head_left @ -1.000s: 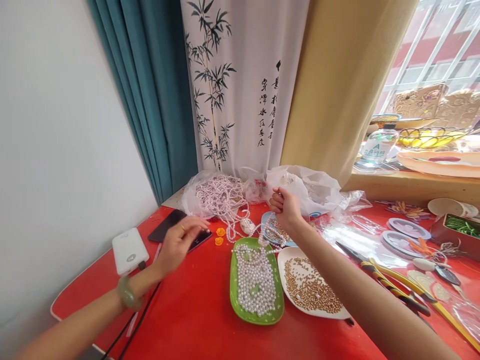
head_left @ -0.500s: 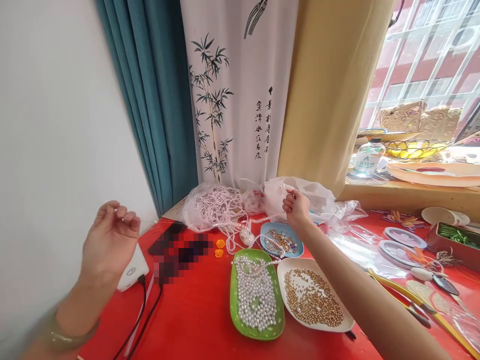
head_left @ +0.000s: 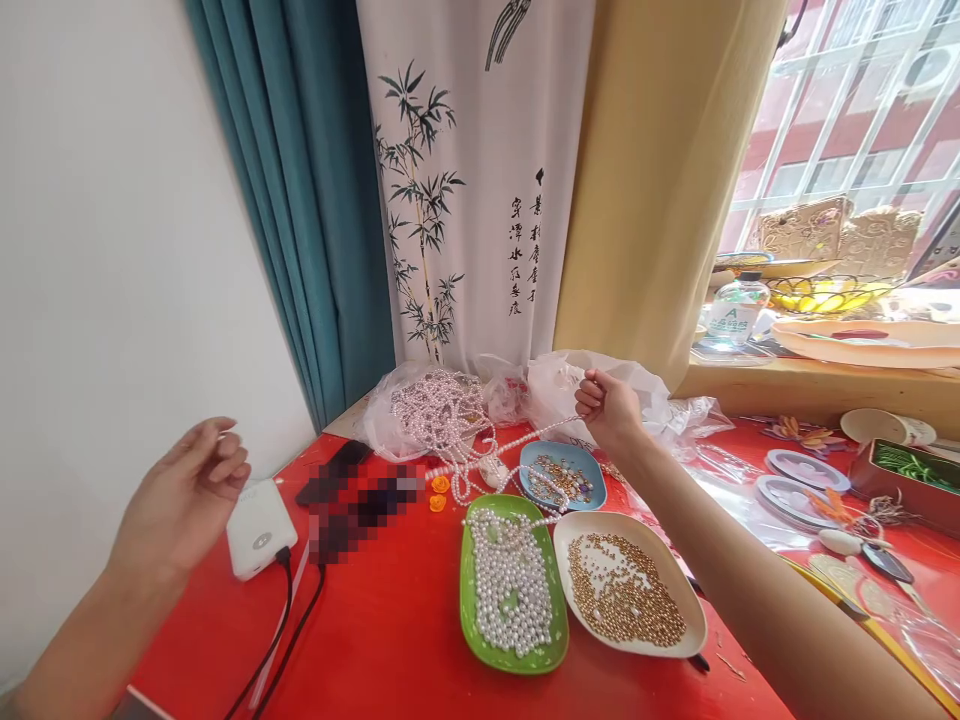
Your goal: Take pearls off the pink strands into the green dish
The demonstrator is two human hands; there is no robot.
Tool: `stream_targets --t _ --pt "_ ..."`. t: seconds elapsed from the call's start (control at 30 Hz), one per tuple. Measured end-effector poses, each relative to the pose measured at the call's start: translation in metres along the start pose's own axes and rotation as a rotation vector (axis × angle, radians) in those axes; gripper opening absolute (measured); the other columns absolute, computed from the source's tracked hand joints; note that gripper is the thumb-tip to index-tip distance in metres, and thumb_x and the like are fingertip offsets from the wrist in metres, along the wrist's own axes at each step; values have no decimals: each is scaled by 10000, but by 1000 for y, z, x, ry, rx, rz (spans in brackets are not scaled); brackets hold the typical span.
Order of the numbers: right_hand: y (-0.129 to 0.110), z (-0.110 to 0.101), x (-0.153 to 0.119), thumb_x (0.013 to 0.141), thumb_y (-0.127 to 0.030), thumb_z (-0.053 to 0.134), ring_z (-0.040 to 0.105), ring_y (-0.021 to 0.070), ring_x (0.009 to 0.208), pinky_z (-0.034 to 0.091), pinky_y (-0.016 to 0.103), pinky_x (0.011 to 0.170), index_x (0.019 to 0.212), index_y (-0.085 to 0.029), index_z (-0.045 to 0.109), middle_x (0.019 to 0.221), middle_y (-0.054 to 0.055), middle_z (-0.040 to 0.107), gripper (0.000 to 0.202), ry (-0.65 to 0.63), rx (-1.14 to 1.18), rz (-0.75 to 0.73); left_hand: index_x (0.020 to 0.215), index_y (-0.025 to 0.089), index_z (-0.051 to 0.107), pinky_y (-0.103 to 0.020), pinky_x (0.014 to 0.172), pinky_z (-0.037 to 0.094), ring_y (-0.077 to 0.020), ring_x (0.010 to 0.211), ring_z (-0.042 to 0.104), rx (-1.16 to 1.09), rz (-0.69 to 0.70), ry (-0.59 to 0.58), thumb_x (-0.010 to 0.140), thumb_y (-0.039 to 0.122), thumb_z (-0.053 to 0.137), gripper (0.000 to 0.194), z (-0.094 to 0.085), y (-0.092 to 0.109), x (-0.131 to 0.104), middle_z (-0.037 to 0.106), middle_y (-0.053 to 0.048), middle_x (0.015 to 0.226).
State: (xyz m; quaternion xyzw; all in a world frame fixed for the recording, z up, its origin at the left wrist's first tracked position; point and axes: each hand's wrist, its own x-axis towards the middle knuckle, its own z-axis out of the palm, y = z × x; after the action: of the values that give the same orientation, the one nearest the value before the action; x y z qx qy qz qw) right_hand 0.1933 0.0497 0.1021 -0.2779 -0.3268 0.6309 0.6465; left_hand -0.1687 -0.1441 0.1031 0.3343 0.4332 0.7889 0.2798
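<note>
My right hand [head_left: 606, 402] is closed on one end of a strung strand of small pale beads [head_left: 525, 437], which slants from it down to the left above the table. My left hand [head_left: 191, 490], fingertips pinched together, hovers left of a white power bank [head_left: 261, 530]; whatever it pinches is too fine to make out. Below the strand, a green tray [head_left: 466, 600] holds loose white pearl beads [head_left: 514, 590]. Beside it a cream tray [head_left: 701, 635] carries small gold beads [head_left: 637, 610]. Mixed beads lie on a blue plate [head_left: 592, 462].
A plastic bag of pearl strands [head_left: 439, 410] sits at the back against the curtain. Two orange flowers [head_left: 438, 495], a dark phone [head_left: 337, 470] and black cables [head_left: 289, 640] lie on the red table. Ribbon spools [head_left: 806, 475] and a box with green stems [head_left: 911, 480] are at right.
My left hand has moved left and slightly down. My right hand has shifted a little right, and more of the bead strand shows stretched out to its left.
</note>
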Motion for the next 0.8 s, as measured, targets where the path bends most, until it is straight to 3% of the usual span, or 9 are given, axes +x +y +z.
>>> stream_targets --t 0.07,0.13,0.27,0.4,0.5,0.63,0.8 --pt "-1 11 -13 703 -112 466 357 33 393 339 148 372 619 -152 472 461 -53 374 93 -65 21 52 713 189 633 -132 415 452 -36 479 428 -16 -63 -78 714 205 587 49 25 -4 -9 544 19 630" --pt "0 25 -28 713 -109 482 467 55 514 435 180 504 655 -140 526 567 -10 480 79 -155 45 103 714 147 637 -166 513 495 -66 571 512 8 -117 -220 695 241 618 97 62 -9 -21 588 0 715" --pt "5 49 -53 736 -148 510 539 101 716 458 226 663 711 -148 609 765 43 574 102 -361 -41 160 750 115 674 -269 729 491 -144 770 591 52 -226 -518 700 265 614 170 143 -30 -41 652 -71 818" --pt "6 54 -63 746 -219 541 543 155 830 452 289 729 794 -191 659 873 56 614 131 -481 -200 113 714 132 682 -287 813 441 -122 759 599 -146 -228 -473 658 171 634 84 200 -54 -47 670 -42 750" --pt "3 50 -62 756 -217 544 533 151 892 446 276 739 827 -209 674 954 50 619 149 -462 -287 49 699 136 677 -261 722 453 -99 650 586 -268 -310 -497 659 173 633 70 219 -64 -49 647 -18 653" --pt "-3 40 -56 710 -176 602 499 154 995 444 251 741 772 -224 687 1061 36 591 116 -454 -396 -44 731 130 664 -246 642 457 -100 606 582 -340 -460 -575 660 197 646 98 223 -73 -51 633 -27 646" --pt "-4 28 -53 676 -188 631 554 124 718 457 277 667 768 -199 689 822 39 644 109 -418 -504 -62 712 104 643 -213 561 444 -76 539 555 -311 -572 -600 657 179 659 94 222 -86 -48 615 -33 640"
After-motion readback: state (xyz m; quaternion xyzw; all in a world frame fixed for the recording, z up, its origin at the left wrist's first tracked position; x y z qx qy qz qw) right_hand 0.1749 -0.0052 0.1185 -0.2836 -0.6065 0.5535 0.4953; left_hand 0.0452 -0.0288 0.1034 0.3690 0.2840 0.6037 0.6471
